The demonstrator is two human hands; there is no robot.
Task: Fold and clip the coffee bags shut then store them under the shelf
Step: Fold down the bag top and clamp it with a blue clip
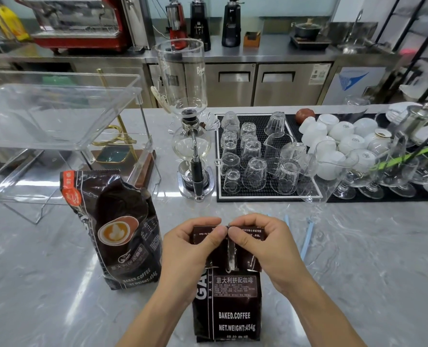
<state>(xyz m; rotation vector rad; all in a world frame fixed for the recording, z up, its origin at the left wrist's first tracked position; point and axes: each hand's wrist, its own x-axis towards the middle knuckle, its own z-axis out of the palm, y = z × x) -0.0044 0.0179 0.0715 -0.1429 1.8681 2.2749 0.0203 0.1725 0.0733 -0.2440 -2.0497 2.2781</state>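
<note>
A dark brown coffee bag [229, 304] stands on the marble counter right in front of me, back label facing me. My left hand [190, 249] and my right hand [260, 242] both pinch its top edge, thumbs meeting at the middle. The top strip looks bent over toward me. A second coffee bag [119, 234] with a latte picture stands to the left, its top open and crumpled. Two light blue sealing clips [308, 235] lie on the counter just right of my right hand. A clear acrylic shelf [57, 113] stands at the back left.
A glass siphon brewer [191, 136] stands behind the bags. A black mat with several upturned glasses [258, 159] and white cups [343, 136] fills the right back of the counter. Stemmed glasses stand at the far right.
</note>
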